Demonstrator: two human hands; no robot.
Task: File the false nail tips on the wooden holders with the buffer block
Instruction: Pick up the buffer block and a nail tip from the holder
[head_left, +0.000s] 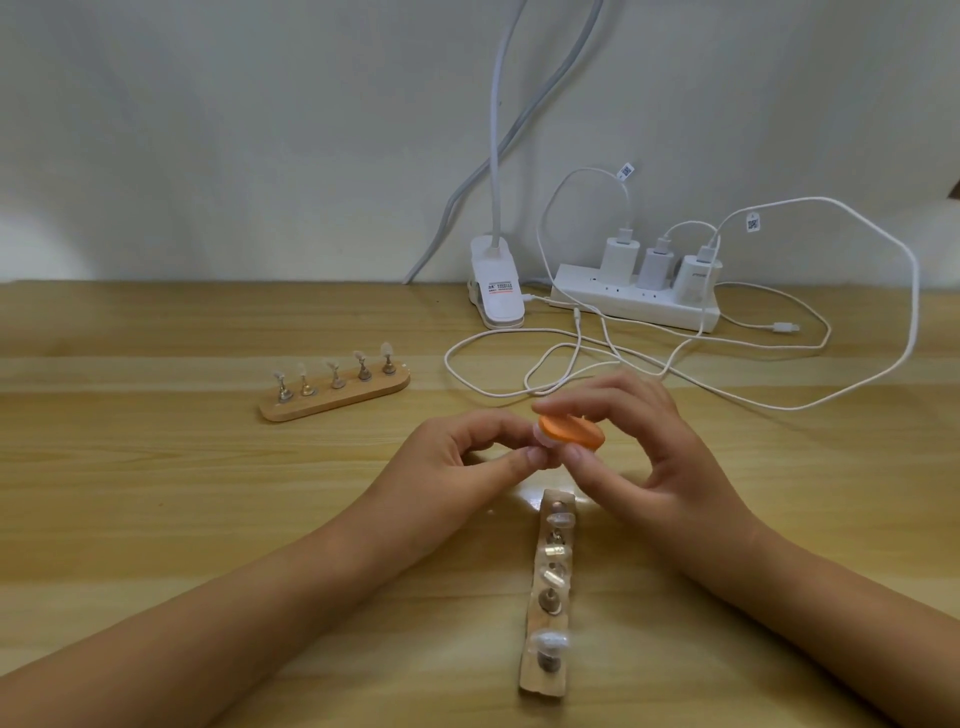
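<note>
My right hand (649, 457) grips an orange buffer block (571, 431) between thumb and fingers above the table. My left hand (462, 457) pinches a small clear nail tip (543, 440) whose end touches the block's left end. Below the hands a wooden holder (548, 597) lies lengthwise toward me, with several clear nail tips on metal pegs; one peg near its middle is bare. A second wooden holder (332, 395) with several tips stands to the back left.
A white power strip (634, 301) with three chargers sits at the back right, its white cables (571, 364) looping over the table just behind my hands. A white clip lamp base (496, 291) stands beside it. The wooden table (156, 493) stretches out to the left.
</note>
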